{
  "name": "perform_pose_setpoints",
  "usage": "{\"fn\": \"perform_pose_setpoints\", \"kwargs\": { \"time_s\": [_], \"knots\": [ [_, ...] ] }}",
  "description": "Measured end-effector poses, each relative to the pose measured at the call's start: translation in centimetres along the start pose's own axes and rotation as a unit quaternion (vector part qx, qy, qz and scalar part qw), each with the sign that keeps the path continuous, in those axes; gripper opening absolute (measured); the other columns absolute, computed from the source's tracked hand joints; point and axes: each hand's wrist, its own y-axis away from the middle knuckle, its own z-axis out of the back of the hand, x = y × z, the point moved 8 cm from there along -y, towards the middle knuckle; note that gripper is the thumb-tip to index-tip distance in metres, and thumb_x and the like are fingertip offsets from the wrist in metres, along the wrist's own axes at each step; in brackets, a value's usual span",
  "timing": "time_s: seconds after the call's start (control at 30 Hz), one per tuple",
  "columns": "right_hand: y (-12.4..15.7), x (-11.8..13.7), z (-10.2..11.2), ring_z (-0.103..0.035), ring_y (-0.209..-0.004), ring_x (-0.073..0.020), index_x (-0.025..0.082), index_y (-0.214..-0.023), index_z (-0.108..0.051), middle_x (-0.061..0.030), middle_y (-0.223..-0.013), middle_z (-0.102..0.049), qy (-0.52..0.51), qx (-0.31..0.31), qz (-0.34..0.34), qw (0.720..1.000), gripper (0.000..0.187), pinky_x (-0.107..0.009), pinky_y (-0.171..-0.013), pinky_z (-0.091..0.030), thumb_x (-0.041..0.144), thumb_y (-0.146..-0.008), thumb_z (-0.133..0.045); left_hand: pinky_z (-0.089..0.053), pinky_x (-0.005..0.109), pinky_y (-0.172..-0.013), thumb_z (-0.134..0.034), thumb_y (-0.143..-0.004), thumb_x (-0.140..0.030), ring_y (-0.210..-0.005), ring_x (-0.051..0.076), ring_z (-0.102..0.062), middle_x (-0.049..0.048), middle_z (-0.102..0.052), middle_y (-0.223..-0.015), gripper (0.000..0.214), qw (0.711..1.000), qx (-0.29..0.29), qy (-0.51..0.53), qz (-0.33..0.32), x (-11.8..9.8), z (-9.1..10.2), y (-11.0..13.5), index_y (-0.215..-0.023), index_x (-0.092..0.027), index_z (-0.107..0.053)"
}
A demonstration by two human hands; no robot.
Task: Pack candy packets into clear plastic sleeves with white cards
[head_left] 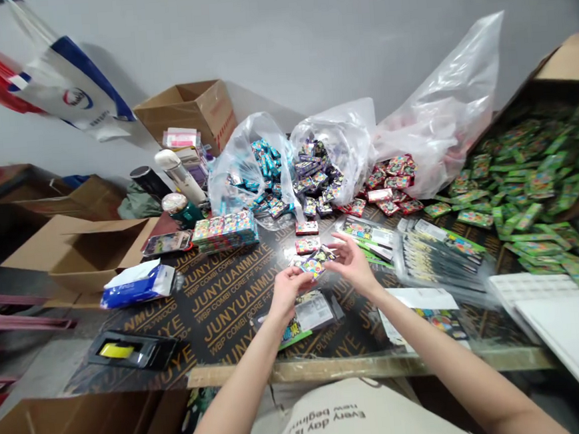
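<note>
My left hand pinches the near left side of some small printed packets, dark and blue with bright patterns. On their right side, the fingers of my right hand close around the edge. How many packets lie between the hands I cannot make out. Just beyond them are two red packets in a line. Below my hands a flat printed plastic sleeve with a white label rests on the dark board. Right of my right hand lie more printed sleeves.
Clear bags spill teal packets, purple packets and red packets at the back. Green packets pour from a carton on the right. A packet stack, phone, wipes pack and black tray lie left.
</note>
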Motion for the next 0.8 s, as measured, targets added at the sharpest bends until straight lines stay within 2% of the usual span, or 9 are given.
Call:
{"fn": "perform_pose_setpoints", "kwargs": {
  "time_s": [0.1, 0.17, 0.2, 0.27, 0.33, 0.37, 0.43, 0.6, 0.8],
  "knots": [
    [1.2, 2.3, -0.8, -0.046, -0.109, -0.0233, 0.025, -0.123, -0.041, -0.0069, -0.12, -0.048, 0.143, 0.034, 0.091, 0.985, 0.071, -0.038, -0.091, -0.041, 0.028, -0.059, -0.071, -0.049, 0.03, -0.063, -0.07, -0.059, -0.04, -0.055, 0.015, -0.061, 0.0015, -0.063, -0.058, 0.03, 0.999, 0.023, -0.034, -0.002, 0.5, -0.4, 0.9, -0.064, -0.015, -0.054],
    [1.9, 2.7, -0.4, -0.043, -0.113, -0.0235, 0.023, -0.123, -0.041, -0.0071, -0.12, -0.047, 0.208, 0.021, 0.125, 0.97, 0.067, -0.039, -0.097, -0.035, 0.025, -0.062, -0.066, -0.047, 0.035, -0.075, -0.065, -0.064, -0.046, -0.071, 0.019, -0.063, 0.0052, -0.066, -0.073, 0.034, 0.984, 0.05, -0.156, -0.064, 0.1, -0.3, 1.5, -0.077, -0.015, -0.06],
    [2.1, 2.4, 0.0, -0.043, -0.113, -0.0236, 0.022, -0.124, -0.039, -0.0075, -0.12, -0.047, 0.23, 0.013, 0.13, 0.964, 0.067, -0.04, -0.098, -0.034, 0.024, -0.062, -0.064, -0.044, 0.039, -0.082, -0.065, -0.062, -0.048, -0.084, 0.022, -0.061, 0.0078, -0.066, -0.087, 0.043, 0.959, 0.065, -0.252, -0.11, -0.1, -0.2, 2.0, -0.089, -0.015, -0.061],
    [2.4, 1.2, 1.0, -0.043, -0.113, -0.0251, 0.02, -0.126, -0.036, -0.0084, -0.121, -0.047, 0.274, 0.017, 0.123, 0.954, 0.07, -0.042, -0.098, -0.033, 0.023, -0.061, -0.062, -0.033, 0.046, -0.094, -0.073, -0.05, -0.047, -0.105, 0.029, -0.051, 0.0109, -0.059, -0.11, 0.076, 0.864, 0.088, -0.458, -0.191, -0.1, 0.1, 3.3, -0.116, -0.018, -0.051],
    [2.7, -0.3, 1.9, -0.042, -0.113, -0.0275, 0.021, -0.127, -0.035, -0.0089, -0.121, -0.047, 0.32, 0.039, 0.11, 0.94, 0.072, -0.045, -0.097, -0.032, 0.023, -0.06, -0.061, -0.026, 0.05, -0.099, -0.076, -0.042, -0.039, -0.11, 0.031, -0.046, 0.0114, -0.054, -0.116, 0.102, 0.756, 0.103, -0.605, -0.228, 0.7, 0.7, 4.7, -0.132, -0.019, -0.033],
    [2.9, -1.1, 2.3, -0.041, -0.113, -0.0286, 0.021, -0.127, -0.036, -0.0091, -0.121, -0.046, 0.338, 0.05, 0.105, 0.934, 0.072, -0.047, -0.096, -0.031, 0.022, -0.06, -0.061, -0.024, 0.05, -0.1, -0.074, -0.045, -0.036, -0.108, 0.03, -0.046, 0.0111, -0.054, -0.115, 0.103, 0.716, 0.106, -0.648, -0.238, 1.0, 1.1, 5.3, -0.135, -0.019, -0.027],
    [3.3, -2.0, 3.0, -0.038, -0.115, -0.0295, 0.022, -0.126, -0.037, -0.0098, -0.124, -0.041, 0.352, 0.058, 0.104, 0.928, 0.071, -0.047, -0.097, -0.031, 0.02, -0.059, -0.06, -0.019, 0.049, -0.103, -0.066, -0.058, -0.026, -0.109, 0.027, -0.046, 0.0105, -0.053, -0.117, 0.092, 0.666, 0.102, -0.686, -0.273, 1.1, 1.5, 6.6, -0.138, -0.019, -0.021],
    [4.1, -2.5, 3.4, -0.034, -0.118, -0.028, 0.022, -0.126, -0.036, -0.0097, -0.122, -0.034, 0.299, 0.052, 0.112, 0.946, 0.07, -0.043, -0.1, -0.031, 0.017, -0.059, -0.057, -0.008, 0.05, -0.106, -0.049, -0.077, -0.015, -0.119, 0.025, -0.042, 0.0094, -0.051, -0.126, 0.064, 0.615, 0.017, -0.665, -0.423, -1.1, 2.2, 9.3, -0.136, -0.023, -0.025],
    [4.4, -2.3, 2.4, -0.037, -0.116, -0.0287, 0.023, -0.127, -0.035, -0.0095, -0.122, -0.039, 0.301, 0.089, 0.131, 0.94, 0.07, -0.046, -0.099, -0.03, 0.017, -0.061, -0.057, -0.004, 0.05, -0.105, -0.052, -0.078, -0.013, -0.11, 0.024, -0.051, 0.0052, -0.061, -0.113, 0.051, 0.63, -0.063, -0.608, -0.478, -1.8, 4.2, 10.0, -0.124, -0.034, -0.045]
  ]
}}
